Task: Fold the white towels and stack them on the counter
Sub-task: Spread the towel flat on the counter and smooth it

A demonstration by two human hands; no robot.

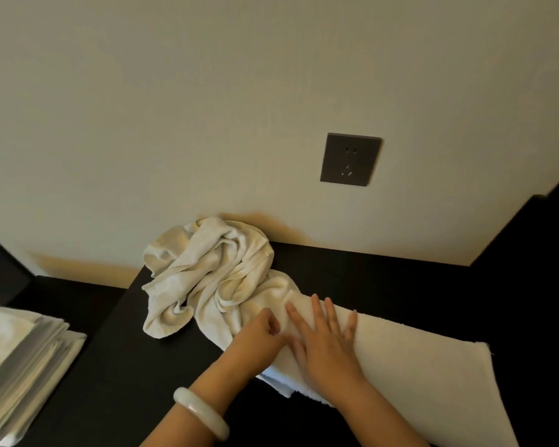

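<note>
Left of the crumpled white cloth heap [207,272], the blurred stack of folded white towels [20,359] runs off-frame; right of it, the flat white terry towel [433,382] is cut off at the bottom edge.

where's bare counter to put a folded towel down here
Bare counter runs along the wall behind the flat towel, right of the crumpled pile. Another bare patch lies in front of that pile, toward the folded stack. Crowded in the middle, where left hand and right hand are on the flat towel.

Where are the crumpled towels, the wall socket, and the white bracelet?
crumpled towels [207,272], head view, middle of the heap.
wall socket [350,159], head view, centre of its dark plate.
white bracelet [200,414], head view, middle of the band.
</note>
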